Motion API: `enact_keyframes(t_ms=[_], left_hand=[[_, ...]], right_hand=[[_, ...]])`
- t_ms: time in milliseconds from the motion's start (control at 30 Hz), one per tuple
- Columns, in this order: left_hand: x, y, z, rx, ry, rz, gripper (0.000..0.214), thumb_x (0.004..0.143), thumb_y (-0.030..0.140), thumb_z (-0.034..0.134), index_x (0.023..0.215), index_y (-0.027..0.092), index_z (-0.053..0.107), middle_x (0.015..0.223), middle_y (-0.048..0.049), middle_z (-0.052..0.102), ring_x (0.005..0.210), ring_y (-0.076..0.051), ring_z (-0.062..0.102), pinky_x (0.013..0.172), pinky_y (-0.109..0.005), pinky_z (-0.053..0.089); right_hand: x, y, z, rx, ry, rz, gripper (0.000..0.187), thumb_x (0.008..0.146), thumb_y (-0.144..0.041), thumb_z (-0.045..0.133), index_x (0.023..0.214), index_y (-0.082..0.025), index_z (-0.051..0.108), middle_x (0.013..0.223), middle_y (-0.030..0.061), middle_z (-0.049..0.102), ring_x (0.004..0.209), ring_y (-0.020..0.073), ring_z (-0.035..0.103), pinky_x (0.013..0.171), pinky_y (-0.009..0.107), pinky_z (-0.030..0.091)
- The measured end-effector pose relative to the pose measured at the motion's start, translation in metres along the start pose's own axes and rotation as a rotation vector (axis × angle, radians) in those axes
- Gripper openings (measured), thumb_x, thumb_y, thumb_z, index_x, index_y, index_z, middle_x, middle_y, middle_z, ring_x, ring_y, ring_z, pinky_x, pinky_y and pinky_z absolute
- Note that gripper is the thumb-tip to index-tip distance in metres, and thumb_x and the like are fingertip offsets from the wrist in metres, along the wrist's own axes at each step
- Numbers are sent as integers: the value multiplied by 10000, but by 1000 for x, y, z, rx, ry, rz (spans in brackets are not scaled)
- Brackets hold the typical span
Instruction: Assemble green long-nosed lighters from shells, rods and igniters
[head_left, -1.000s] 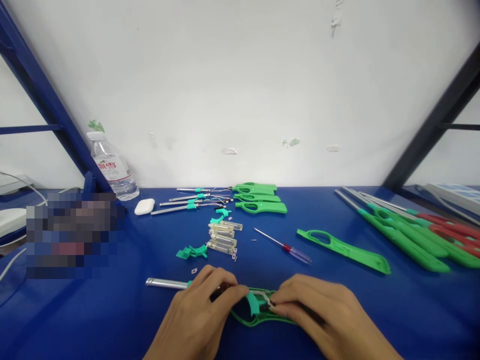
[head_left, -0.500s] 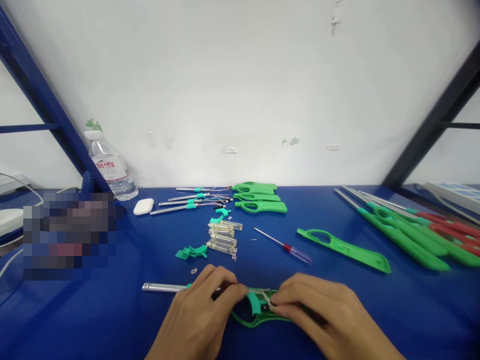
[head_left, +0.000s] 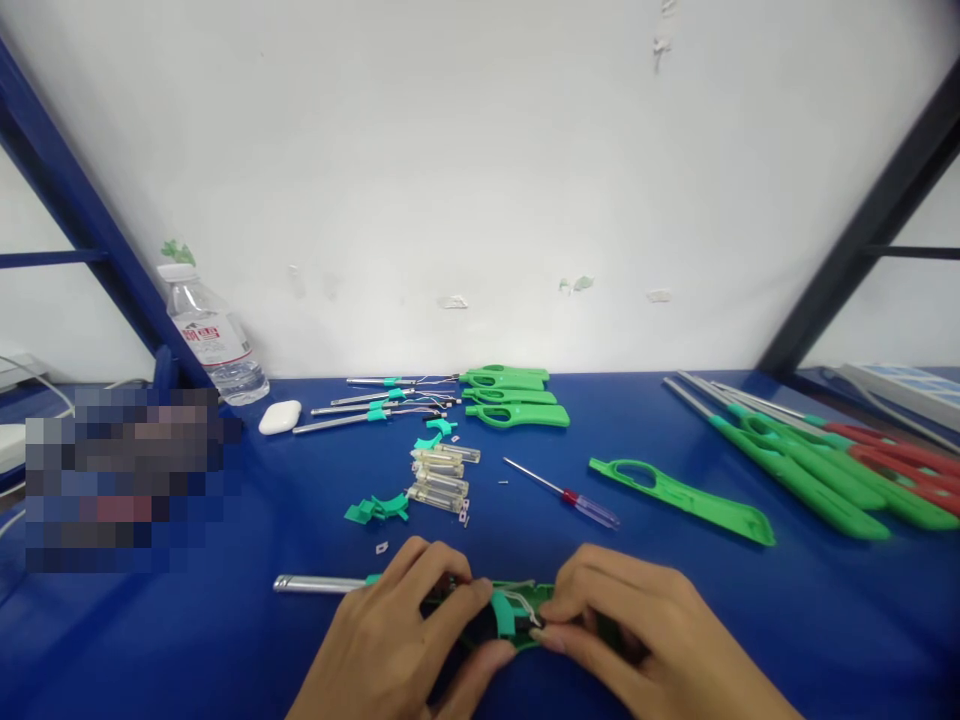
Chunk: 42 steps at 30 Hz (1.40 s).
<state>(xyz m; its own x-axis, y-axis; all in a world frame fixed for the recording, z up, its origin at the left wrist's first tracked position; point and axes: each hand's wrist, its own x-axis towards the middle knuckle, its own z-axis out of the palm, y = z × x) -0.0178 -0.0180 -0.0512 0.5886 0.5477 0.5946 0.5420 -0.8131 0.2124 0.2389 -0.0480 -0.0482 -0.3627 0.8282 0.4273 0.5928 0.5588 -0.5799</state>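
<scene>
Low in the middle of the head view lies an opened long-necked gas lighter, its metal tube (head_left: 319, 584) pointing left. Its green half shell (head_left: 546, 592) is mostly covered by my hands. My left hand (head_left: 401, 630) is closed on the lighter, thumb and forefinger on either side of the teal trigger (head_left: 503, 616). With a pinch, my right hand (head_left: 637, 620) grips the end of a small black piece (head_left: 526, 621) beside the trigger. Thin pale wires (head_left: 519, 600) loop above that piece. Palms and fingers hide much of the shell.
Behind my hands lie clear fuel tanks (head_left: 439, 485), teal triggers (head_left: 377, 509), a screwdriver (head_left: 570, 497) and a loose green shell half (head_left: 686, 500). Whole lighters (head_left: 810, 460) rest at right, metal tubes with wires (head_left: 375, 408) and green shells (head_left: 517, 413) by the wall. A bottle (head_left: 217, 340) stands left.
My left thumb has come down to the lower edge of the teal trigger. The trigger and black piece have shifted slightly; my right hand keeps its pinch. The whole view has moved a little.
</scene>
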Motion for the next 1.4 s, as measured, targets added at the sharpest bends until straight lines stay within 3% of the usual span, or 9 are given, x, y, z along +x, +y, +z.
enact_keyframes(t_ms=[367, 667, 1000, 1400], left_hand=[[2, -2, -2, -43, -3, 19, 150, 1105, 243, 572, 1205, 236, 683, 1006, -51, 703, 852, -226, 678, 742, -345, 643], [5, -4, 1, 51, 18, 84, 151, 1115, 223, 521, 1137, 205, 669, 974, -59, 698, 824, -233, 681, 671, -338, 656], [0, -3, 0, 126, -44, 107, 150, 1113, 231, 516, 1142, 206, 661, 984, -67, 704, 837, -240, 710, 617, -305, 640], [5, -3, -1, 155, -10, 127, 154, 1093, 169, 502, 1106, 197, 653, 945, -52, 728, 830, -230, 740, 673, -309, 664]], right_hand=[[1, -4, 0, -72, -17, -28, 216, 1111, -344, 607, 919, -266, 667, 891, -40, 739, 773, 131, 730, 713, 206, 557], [2, -6, 4, -259, 102, -132, 380, 1172, -439, 436, 901, -271, 641, 818, -59, 732, 684, 112, 732, 610, 212, 529], [5, -5, 3, -268, 58, -130, 417, 1180, -452, 392, 895, -259, 627, 829, -45, 728, 693, 116, 726, 617, 220, 527], [-1, 3, 7, -329, 24, -135, 268, 1180, -385, 435, 979, -276, 574, 861, -58, 724, 726, 112, 746, 608, 224, 515]])
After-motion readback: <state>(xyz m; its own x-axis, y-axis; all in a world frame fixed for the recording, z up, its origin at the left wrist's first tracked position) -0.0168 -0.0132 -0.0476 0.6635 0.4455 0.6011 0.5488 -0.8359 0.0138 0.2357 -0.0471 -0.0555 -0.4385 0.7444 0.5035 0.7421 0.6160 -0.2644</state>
